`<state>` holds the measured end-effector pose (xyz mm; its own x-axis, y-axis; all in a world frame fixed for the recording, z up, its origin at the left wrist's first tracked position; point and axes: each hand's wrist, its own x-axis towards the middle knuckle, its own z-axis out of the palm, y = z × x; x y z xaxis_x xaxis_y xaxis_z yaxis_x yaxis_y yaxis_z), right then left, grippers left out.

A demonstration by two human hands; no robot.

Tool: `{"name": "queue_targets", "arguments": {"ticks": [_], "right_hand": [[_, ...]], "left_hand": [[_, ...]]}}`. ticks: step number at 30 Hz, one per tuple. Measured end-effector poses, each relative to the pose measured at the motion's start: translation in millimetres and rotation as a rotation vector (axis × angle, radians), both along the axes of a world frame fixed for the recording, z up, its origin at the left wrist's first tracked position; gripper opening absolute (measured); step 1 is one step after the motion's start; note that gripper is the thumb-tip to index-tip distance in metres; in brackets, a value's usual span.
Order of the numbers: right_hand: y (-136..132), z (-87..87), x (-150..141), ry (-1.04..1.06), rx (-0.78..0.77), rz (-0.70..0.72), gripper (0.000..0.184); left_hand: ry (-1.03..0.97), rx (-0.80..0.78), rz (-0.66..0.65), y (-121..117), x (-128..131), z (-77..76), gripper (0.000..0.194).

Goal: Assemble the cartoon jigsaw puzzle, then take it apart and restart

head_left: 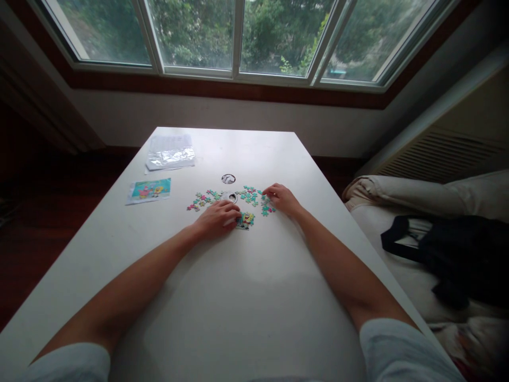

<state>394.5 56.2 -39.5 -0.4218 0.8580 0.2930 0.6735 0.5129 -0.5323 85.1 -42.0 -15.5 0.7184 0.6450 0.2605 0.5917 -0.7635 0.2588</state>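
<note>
A small section of joined jigsaw pieces (247,219) lies on the white table, showing a yellow cartoon figure. My left hand (218,218) is closed at its left edge, the bent fingers covering part of it. To the right, my right hand (283,199) reaches over loose green and pink jigsaw pieces (265,207), fingers extended and fingertips at the upper ones. More loose pieces (250,195) spread between the hands, and another group (202,199) lies beyond my left hand. A whitish item with a dark round mark (230,197) sits just past my left fingers.
A picture card (151,190) with the cartoon scene lies at left on the white table (238,297). Behind it is a clear plastic packet (170,152). A round black-and-white item (228,179) is beyond the pieces. Dark clothing (461,249) lies on the sofa (374,212) at right.
</note>
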Motion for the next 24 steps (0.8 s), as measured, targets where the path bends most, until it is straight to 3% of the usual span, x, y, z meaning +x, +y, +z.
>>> {"name": "queue_targets", "arguments": {"ticks": [5,15,20,24], "right_hand": [[-1,12.5,17,0.011,-0.126,0.163,0.019],[-7,2.6,0,-0.086,0.068,0.115,0.016],[-17,13.7,-2,-0.159,0.081,0.165,0.015],[-25,25.3,-7,-0.308,0.098,0.127,0.015]], "left_hand": [[0.008,-0.021,-0.018,0,0,1.6,0.028],[-0.015,0.009,0.02,-1,4,-2.0,0.029],[-0.061,0.066,-0.046,1,0,-3.7,0.028],[-0.091,0.096,-0.1,1,0,-3.6,0.026]]}}
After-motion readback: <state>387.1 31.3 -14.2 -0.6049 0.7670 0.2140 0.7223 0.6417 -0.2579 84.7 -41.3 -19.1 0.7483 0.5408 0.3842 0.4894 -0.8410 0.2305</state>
